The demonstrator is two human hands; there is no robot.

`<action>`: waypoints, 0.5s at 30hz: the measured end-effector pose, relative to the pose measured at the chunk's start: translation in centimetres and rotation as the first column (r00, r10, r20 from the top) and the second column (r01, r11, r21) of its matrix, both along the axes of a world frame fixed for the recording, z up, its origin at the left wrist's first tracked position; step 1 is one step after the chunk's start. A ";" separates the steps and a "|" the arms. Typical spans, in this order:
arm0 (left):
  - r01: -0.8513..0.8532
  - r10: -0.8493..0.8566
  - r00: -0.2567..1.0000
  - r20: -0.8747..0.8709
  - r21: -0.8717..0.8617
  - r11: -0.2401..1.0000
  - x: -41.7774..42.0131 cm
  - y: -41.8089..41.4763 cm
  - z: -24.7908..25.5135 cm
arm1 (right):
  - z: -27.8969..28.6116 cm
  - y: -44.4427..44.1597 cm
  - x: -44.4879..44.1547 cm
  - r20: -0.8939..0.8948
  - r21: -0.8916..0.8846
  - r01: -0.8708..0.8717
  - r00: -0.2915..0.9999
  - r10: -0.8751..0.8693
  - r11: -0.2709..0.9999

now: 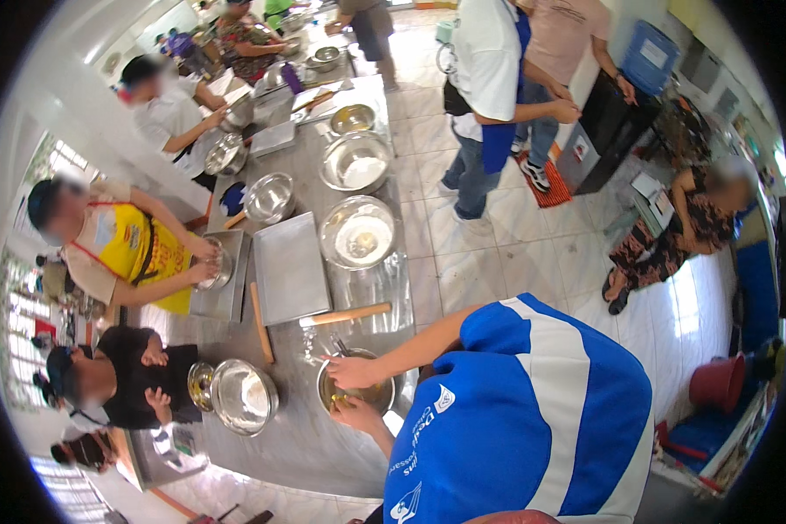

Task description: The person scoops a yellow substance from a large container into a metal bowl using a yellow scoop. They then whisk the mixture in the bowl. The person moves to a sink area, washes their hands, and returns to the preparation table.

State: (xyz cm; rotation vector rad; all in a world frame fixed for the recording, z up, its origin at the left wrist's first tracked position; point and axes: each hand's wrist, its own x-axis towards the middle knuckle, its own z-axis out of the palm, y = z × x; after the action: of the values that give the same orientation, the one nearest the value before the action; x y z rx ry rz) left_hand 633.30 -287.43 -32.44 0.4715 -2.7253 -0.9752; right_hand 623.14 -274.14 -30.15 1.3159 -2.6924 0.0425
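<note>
My right hand [350, 371] is over the far part of a steel mixing bowl [388, 393], fingers reaching to its rim. Whether it grips anything is unclear. My left hand [357, 414] is at the same bowl, just beside the right one, its fingertips on a small yellow thing [342, 397] that I cannot identify. A metal utensil's handle [338, 343] leans at the bowl's rim near my right hand. What lies in the bowl is mostly hidden by my hands. A wooden rolling pin [347, 314] rests on the steel table [301, 452] nearby.
Bowls of flour [360, 240] [355, 164] and a metal baking tray [293, 268] stand along the table. Another rolling pin [261, 324] and a flour bowl [243, 396] lie across from me. A person in a yellow apron [137, 245] and one in black [131, 373] face me.
</note>
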 end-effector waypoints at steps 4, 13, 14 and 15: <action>-0.009 0.011 0.999 0.048 -0.044 0.999 -0.7 0.1 0.7 | 0.4 0.6 -0.8 -0.002 0.072 -0.004 1.000 0.004 0.997; -0.037 0.037 0.996 0.084 -0.007 0.999 -1.2 0.9 1.5 | -0.8 1.1 -3.0 0.118 0.119 -0.075 0.991 0.061 0.990; -0.039 0.040 0.996 0.085 -0.012 0.999 -1.2 0.8 1.5 | -0.7 1.1 -3.0 0.105 0.121 -0.091 0.991 0.079 0.989; -0.030 0.031 0.997 0.074 -0.016 0.999 -1.2 0.7 1.3 | -1.0 1.1 -3.0 0.091 0.124 -0.111 0.991 0.100 0.986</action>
State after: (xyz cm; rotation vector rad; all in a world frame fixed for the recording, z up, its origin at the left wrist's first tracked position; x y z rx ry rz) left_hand 632.12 -286.69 -31.12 0.5556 -2.7808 -0.9477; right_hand 620.14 -273.01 -31.12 1.5273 -2.7332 -0.0672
